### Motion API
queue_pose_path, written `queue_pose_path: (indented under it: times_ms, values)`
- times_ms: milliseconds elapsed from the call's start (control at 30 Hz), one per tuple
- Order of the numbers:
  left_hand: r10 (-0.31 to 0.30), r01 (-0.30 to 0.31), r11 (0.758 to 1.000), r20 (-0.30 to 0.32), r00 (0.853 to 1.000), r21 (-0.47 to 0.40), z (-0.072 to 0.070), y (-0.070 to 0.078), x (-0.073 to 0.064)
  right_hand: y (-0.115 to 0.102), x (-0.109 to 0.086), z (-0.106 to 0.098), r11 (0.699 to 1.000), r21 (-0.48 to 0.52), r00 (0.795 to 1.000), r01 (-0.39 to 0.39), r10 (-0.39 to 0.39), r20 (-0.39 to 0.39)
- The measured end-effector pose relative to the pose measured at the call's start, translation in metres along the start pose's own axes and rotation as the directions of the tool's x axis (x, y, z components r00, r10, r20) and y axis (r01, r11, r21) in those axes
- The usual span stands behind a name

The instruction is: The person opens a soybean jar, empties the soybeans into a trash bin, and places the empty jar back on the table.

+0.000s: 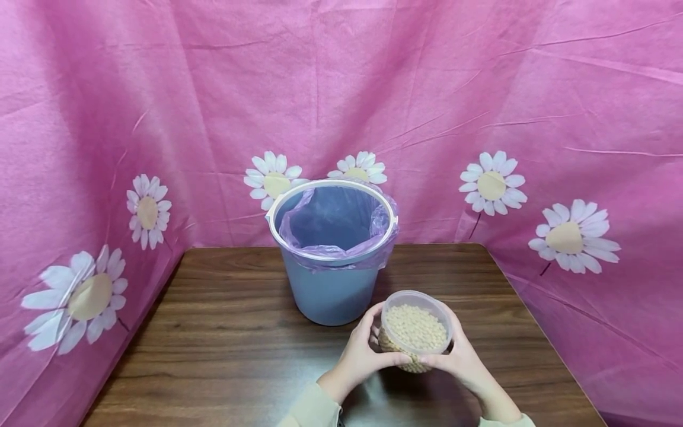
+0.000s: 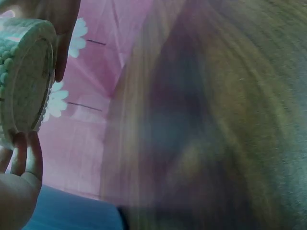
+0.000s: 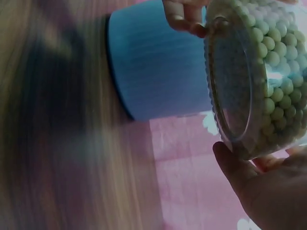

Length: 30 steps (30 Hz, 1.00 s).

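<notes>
Pale green cloth at the bottom edge of the frame: my two sleeves (image 1: 311, 408), nearest of all. Beyond the cuffs, both hands at work, lower right of centre. My left hand (image 1: 358, 357) curves round the left side of a clear plastic tub (image 1: 408, 298); my right hand (image 1: 465, 359) curves round its right side. Thumbs across the front, tips close to each other; fingers wrapped behind and under, spread only as wide as the tub. Firm two-handed hold.

Tub is round, open at the top, filled most of the way with small pale balls (image 1: 416, 328). Held clear of the table; its underside shows in both wrist views, fingertips at the bottom edge.

Below, brown wood-grain table (image 1: 213, 338), a bright sheen at lower centre. Farther back, mid-frame, blue bucket (image 1: 333, 293) standing upright, just beyond and to the left of the tub, not touching it. White ring (image 1: 271, 224) round its mouth; purple bag (image 1: 385, 254) lining it, folded over the rim, bunched at right.

Farthest: pink cloth (image 1: 373, 77), creased, filling the upper frame, printed with white daisies (image 1: 491, 185).
</notes>
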<state>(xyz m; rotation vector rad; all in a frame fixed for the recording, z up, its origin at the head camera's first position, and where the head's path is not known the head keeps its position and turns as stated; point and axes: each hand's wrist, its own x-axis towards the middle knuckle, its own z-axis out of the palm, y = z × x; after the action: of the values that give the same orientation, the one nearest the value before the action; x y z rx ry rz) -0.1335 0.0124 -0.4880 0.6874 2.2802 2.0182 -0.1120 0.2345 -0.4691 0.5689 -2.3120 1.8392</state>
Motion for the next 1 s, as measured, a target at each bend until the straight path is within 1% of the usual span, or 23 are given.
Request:
queue_pose_path:
  times_ms: [167,267,367,533,633,733,867,933,1000]
  values:
    - [0.003,-0.003,0.999,0.002,1.0,-0.053,-0.003,0.01,0.003,-0.01,0.002,0.011,0.999,0.005,0.997,-0.052,0.052,-0.06]
    - [-0.007,0.007,1.0,0.002,1.0,-0.029,-0.002,0.014,0.003,-0.013,0.004,0.017,0.998,0.016,0.996,-0.068,0.069,-0.061]
    - [0.004,-0.004,1.0,-0.014,1.0,0.023,-0.001,0.016,0.002,-0.014,0.006,0.021,0.998,-0.015,0.996,-0.068,0.067,-0.058]
    - [0.013,-0.01,0.998,-0.051,0.999,0.065,-0.005,0.017,0.001,-0.024,0.009,0.031,0.994,-0.082,0.99,-0.069,0.058,-0.128]
    - [0.024,-0.021,0.999,-0.059,0.998,0.045,-0.008,0.019,0.001,-0.028,0.013,0.033,0.994,-0.098,0.989,-0.045,0.031,-0.142]
    - [0.076,-0.074,0.997,-0.072,0.995,0.033,-0.011,0.02,0.001,-0.028,0.018,0.033,0.99,-0.143,0.992,-0.006,-0.013,-0.129]
    - [0.117,-0.115,0.993,-0.075,0.99,0.038,-0.016,0.022,0.001,-0.027,0.023,0.032,0.978,-0.199,0.991,0.06,-0.083,-0.109]
    - [0.1,-0.099,0.995,-0.063,0.993,0.022,-0.018,0.023,0.001,-0.028,0.025,0.031,0.975,-0.204,0.989,0.091,-0.112,-0.094]
    - [0.074,-0.074,0.997,-0.045,0.996,-0.004,-0.021,0.024,0.0,-0.028,0.028,0.029,0.974,-0.184,0.988,0.129,-0.143,-0.062]
